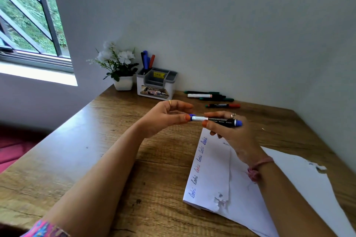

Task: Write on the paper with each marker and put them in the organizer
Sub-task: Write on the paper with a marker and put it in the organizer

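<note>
A blue marker (217,120) with a black barrel lies level above the table between both hands. My left hand (165,117) pinches its blue cap end (191,117), and my right hand (229,132) grips the barrel. White paper (212,169) lies below, with several words written down its left edge in blue, black and red. The white and grey organizer (157,84) stands at the back by the wall; three markers (146,60) stick up from its left rear compartment. More markers (210,96) lie on the table right of the organizer, one apart (223,105).
A white pot of white flowers (120,67) stands left of the organizer. The wooden table (96,159) runs into the wall corner at the back and right. A window is at the upper left. The paper has torn spots near its front and right edges.
</note>
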`<action>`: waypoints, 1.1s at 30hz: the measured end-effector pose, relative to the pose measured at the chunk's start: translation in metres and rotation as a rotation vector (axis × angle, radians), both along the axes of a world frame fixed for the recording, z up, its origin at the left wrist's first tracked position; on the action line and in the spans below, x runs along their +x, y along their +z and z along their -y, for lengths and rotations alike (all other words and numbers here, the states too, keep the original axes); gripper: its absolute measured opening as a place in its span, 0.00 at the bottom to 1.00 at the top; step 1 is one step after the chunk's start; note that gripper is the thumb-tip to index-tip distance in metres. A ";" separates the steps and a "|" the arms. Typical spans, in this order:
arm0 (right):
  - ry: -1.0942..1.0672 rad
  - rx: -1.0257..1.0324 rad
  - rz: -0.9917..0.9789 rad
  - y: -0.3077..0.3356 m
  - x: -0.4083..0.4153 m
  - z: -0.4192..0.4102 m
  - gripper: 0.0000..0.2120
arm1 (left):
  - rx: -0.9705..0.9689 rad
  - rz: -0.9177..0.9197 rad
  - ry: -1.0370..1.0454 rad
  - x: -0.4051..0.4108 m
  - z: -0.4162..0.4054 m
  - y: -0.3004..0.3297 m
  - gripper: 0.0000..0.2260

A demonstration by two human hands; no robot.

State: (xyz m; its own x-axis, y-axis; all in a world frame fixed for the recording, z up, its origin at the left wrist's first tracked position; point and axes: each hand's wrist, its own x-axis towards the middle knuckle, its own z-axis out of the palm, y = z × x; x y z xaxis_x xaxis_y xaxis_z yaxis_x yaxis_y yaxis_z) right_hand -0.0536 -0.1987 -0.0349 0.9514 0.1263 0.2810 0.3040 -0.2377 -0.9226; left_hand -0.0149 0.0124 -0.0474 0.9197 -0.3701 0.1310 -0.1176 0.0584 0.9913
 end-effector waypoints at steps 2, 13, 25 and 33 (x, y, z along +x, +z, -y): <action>0.050 0.026 0.004 0.000 0.000 0.001 0.08 | -0.096 -0.044 0.012 -0.001 0.001 0.002 0.13; -0.071 0.016 0.206 -0.007 -0.001 -0.012 0.05 | -0.704 -0.219 0.315 -0.009 0.034 0.000 0.09; -0.115 0.127 0.174 -0.016 0.000 -0.024 0.04 | -0.742 -0.269 0.342 -0.012 0.039 0.003 0.10; -0.160 0.006 0.213 -0.027 0.012 -0.025 0.06 | -0.677 -0.252 0.222 -0.017 0.045 0.005 0.21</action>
State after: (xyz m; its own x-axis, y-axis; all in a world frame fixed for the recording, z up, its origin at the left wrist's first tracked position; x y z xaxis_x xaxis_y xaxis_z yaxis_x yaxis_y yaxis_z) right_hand -0.0414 -0.1738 -0.0619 0.8787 -0.0232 0.4769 0.4501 -0.2929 -0.8436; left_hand -0.0322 -0.0324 -0.0427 0.9955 -0.0863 0.0393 0.0283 0.6660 0.7454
